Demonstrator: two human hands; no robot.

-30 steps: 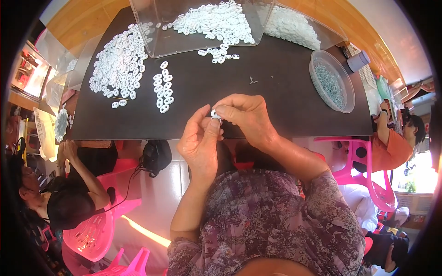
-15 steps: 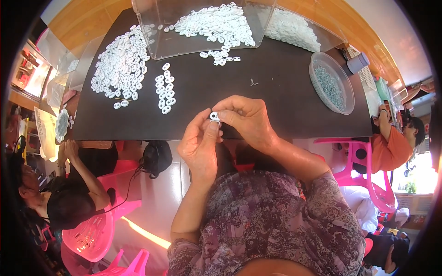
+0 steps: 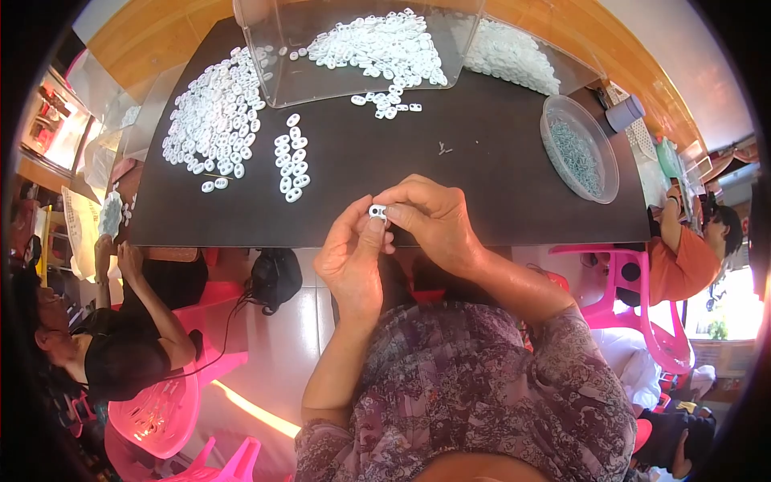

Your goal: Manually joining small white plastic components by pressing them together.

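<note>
Between my two hands, just above the table's near edge, is a small white oval plastic piece (image 3: 377,211) with a dark round hole showing. My left hand (image 3: 355,255) pinches it from below between thumb and fingers. From the right, the closed thumb and forefinger of my right hand (image 3: 434,221) meet its edge; whether a small pin is also between them is hidden. Similar white pieces stand in a short double column (image 3: 291,165) left of my hands. A big heap of them (image 3: 213,112) spreads farther left.
A clear bin (image 3: 277,103) of white pieces lies at the back, beside a filled transparent bag (image 3: 512,58). A round tub (image 3: 608,189) on the right holds small metal pins. A few loose pins (image 3: 444,149) lie mid-table. Other people sit left and right.
Both hands and the white piece appear slightly lower, though the whole scene has shifted a little with my head. My right fingertips still press at the piece's edge.
</note>
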